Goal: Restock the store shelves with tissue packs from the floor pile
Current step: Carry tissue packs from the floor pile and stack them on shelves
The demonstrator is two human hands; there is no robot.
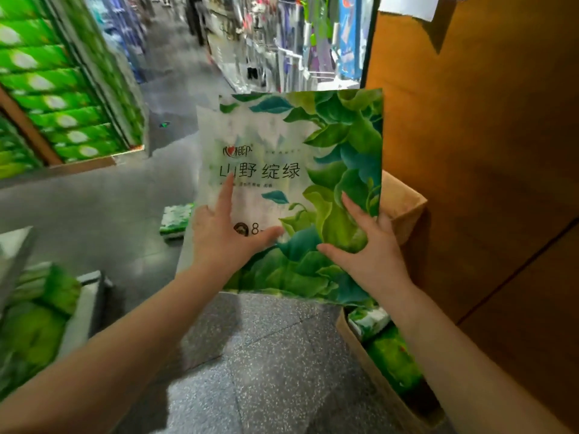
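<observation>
Step in hand: carry phase. One large tissue pack [291, 189], leaf print, white panel with printed characters, is held up in mid-air over the speckled floor [250, 355], printed face toward the camera, tilted slightly.

Left hand [219, 233]: palm flat on the lower left of the pack face, fingers [226, 195] spread, index stretched up toward the lettering, thumb splayed right. It presses and steadies; no curl round an edge visible.

Right hand [363, 245]: on the lower right of the pack, thumb lying across the face, the other fingers reaching up along the right edge. Whether they wrap behind the pack cannot be told.

Supply: open cardboard box [407, 214] near right, against the brown panel [485, 151], with more green packs [391, 358] inside. A loose small pack [175, 220] lies on the floor just left of the held one.

Destination, judged: shelves at far left [62, 98] hold stacked green packs; a lower shelf at near left [47, 308] also holds green stock. Which one is meant is unclear.

Next move calls for: turning left with the pack, keeping both palms pressed so the slick film does not slip, then sliding it flat into a free gap.
</observation>
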